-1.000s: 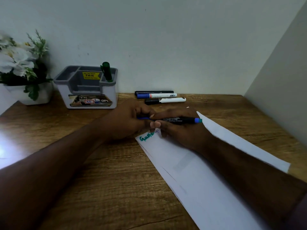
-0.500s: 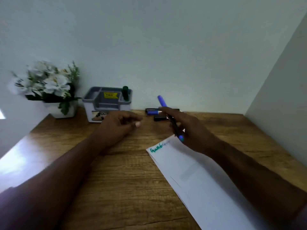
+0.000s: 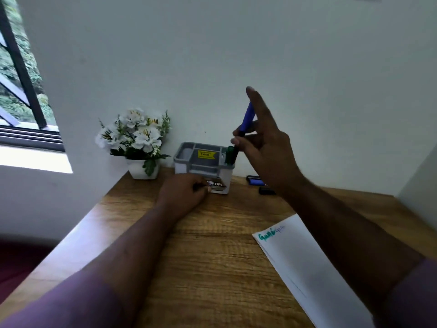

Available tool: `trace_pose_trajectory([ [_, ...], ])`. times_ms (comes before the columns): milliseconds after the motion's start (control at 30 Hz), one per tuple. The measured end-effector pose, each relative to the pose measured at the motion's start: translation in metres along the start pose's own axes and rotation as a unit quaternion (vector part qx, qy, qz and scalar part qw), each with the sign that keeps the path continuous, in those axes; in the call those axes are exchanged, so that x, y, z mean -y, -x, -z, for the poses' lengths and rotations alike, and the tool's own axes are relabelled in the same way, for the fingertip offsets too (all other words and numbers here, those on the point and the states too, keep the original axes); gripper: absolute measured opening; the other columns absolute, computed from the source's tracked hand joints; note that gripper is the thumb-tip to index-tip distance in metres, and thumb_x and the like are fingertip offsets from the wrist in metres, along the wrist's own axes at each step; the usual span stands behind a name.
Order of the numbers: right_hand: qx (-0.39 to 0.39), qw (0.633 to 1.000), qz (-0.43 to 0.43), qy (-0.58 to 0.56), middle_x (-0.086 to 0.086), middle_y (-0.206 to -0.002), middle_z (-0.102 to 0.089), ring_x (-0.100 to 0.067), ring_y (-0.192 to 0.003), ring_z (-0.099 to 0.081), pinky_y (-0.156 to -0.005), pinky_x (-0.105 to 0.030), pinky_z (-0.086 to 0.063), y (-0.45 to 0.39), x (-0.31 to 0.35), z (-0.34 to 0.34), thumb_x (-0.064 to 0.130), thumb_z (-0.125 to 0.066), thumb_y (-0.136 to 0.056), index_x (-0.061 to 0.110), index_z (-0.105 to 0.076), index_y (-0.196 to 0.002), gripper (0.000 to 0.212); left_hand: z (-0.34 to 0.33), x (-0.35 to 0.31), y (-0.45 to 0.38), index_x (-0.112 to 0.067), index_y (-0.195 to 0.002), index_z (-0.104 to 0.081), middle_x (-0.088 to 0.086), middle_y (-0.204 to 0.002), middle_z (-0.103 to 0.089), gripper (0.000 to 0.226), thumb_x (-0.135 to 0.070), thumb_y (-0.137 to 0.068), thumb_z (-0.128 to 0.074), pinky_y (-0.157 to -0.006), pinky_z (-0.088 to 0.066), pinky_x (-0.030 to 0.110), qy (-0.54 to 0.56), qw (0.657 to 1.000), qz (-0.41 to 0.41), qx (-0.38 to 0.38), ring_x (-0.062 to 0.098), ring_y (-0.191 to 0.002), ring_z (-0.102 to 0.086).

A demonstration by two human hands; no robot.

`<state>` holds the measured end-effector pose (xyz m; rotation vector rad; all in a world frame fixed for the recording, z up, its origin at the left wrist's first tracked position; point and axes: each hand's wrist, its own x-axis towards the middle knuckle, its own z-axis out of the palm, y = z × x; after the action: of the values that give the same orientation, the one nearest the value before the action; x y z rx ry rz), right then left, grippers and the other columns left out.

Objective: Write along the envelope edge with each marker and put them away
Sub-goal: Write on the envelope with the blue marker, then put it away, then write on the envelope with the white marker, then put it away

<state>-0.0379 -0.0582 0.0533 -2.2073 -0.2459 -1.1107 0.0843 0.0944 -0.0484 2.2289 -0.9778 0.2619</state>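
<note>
Marker (image 3: 246, 121), blue-capped, now raised nearly upright in the right hand (image 3: 264, 147), directly above the right rear slot of the caddy (image 3: 204, 166); half a second earlier it was low, just over the envelope (image 3: 305, 263), and a second earlier both hands met on it there. Right hand pinches the barrel, index finger extended. Left hand (image 3: 186, 192) rests loosely curled on the desk (image 3: 212, 256), touching the caddy's front, holding nothing visible. A green marker (image 3: 229, 155) already stands in the caddy; two more markers (image 3: 257, 183) lie right of it. Envelope, in front and right of the caddy, bears green and faint blue writing. Judged: second marker's writing done, stowing under way.
</note>
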Motion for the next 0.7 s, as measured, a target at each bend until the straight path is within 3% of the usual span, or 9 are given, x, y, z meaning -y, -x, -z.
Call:
trace_pose_trajectory([
  [133,-0.074,0.997,0.007,0.02,-0.002,-0.101,-0.064,-0.004,-0.079,-0.07,-0.079,-0.014,-0.053,-0.012,-0.019,-0.004,-0.002,-0.068,-0.084,0.028,-0.042,-0.133,0.063,-0.007,-0.004,-0.002,-0.027,-0.098,-0.073,-0.004,-0.094,-0.074,0.022,-0.041,-0.084,-0.062,-0.072,-0.052,0.03,0.005,1.0,-0.02,0.006,0.014,-0.085,-0.065],
  [233,-0.04,0.999,-0.014,0.028,-0.006,-0.102,-0.064,-0.013,-0.087,-0.071,-0.079,-0.012,-0.051,-0.003,-0.037,-0.011,-0.003,-0.067,-0.085,0.014,-0.053,-0.121,0.042,-0.013,-0.009,-0.004,-0.028,-0.098,-0.072,-0.003,-0.094,-0.074,0.019,-0.036,-0.086,-0.061,-0.073,-0.053,0.034,0.012,0.999,-0.037,0.008,0.016,-0.086,-0.065],
  [333,-0.009,0.998,-0.037,0.052,-0.009,-0.103,-0.069,-0.02,-0.094,-0.068,-0.082,-0.025,-0.054,0.006,-0.05,-0.019,0.003,-0.065,-0.089,0.009,-0.061,-0.115,0.026,-0.014,-0.008,-0.006,-0.026,-0.098,-0.073,-0.002,-0.093,-0.074,0.019,-0.034,-0.086,-0.061,-0.072,-0.053,0.035,0.021,0.999,-0.038,0.006,0.017,-0.085,-0.065],
  [433,0.016,0.998,-0.041,0.052,0.003,-0.123,-0.061,-0.006,-0.114,-0.056,-0.095,-0.018,-0.046,0.012,-0.056,-0.02,0.013,-0.059,-0.095,0.012,-0.064,-0.121,0.027,-0.012,-0.013,-0.004,-0.026,-0.1,-0.073,-0.003,-0.094,-0.074,0.021,-0.034,-0.087,-0.06,-0.071,-0.053,0.032,0.036,0.998,-0.055,0.011,0.012,-0.084,-0.064],
  [533,0.032,0.996,-0.082,-0.02,0.011,-0.141,-0.046,0.001,-0.133,-0.04,-0.104,-0.009,-0.033,0.017,-0.057,-0.013,0.023,-0.051,-0.099,0.026,-0.051,-0.136,0.037,-0.011,-0.021,-0.003,-0.023,-0.102,-0.073,-0.003,-0.098,-0.074,0.02,-0.031,-0.088,-0.061,-0.077,-0.053,0.032,0.084,0.994,-0.065,0.028,0.009,-0.087,-0.064],
  [600,0.018,0.995,-0.099,-0.009,0.009,-0.135,-0.056,-0.003,-0.126,-0.05,-0.099,-0.012,-0.041,0.021,-0.062,-0.002,0.021,-0.055,-0.097,0.028,-0.053,-0.134,0.038,-0.014,-0.031,-0.002,-0.021,-0.103,-0.073,-0.003,-0.099,-0.073,0.02,-0.029,-0.089,-0.061,-0.081,-0.053,0.03,0.105,0.991,-0.068,0.055,0.006,-0.088,-0.062],
  [700,0.074,0.976,-0.124,0.163,-0.002,-0.115,-0.07,-0.017,-0.106,-0.064,-0.086,-0.016,-0.047,0.03,-0.081,0.024,0.01,-0.063,-0.092,0.014,-0.069,-0.115,0.025,-0.026,-0.054,0.003,-0.02,-0.107,-0.071,-0.003,-0.105,-0.072,0.023,-0.028,-0.089,-0.06,-0.076,-0.044,0.012,0.117,0.988,-0.077,0.063,0.002,-0.088,-0.057],
])
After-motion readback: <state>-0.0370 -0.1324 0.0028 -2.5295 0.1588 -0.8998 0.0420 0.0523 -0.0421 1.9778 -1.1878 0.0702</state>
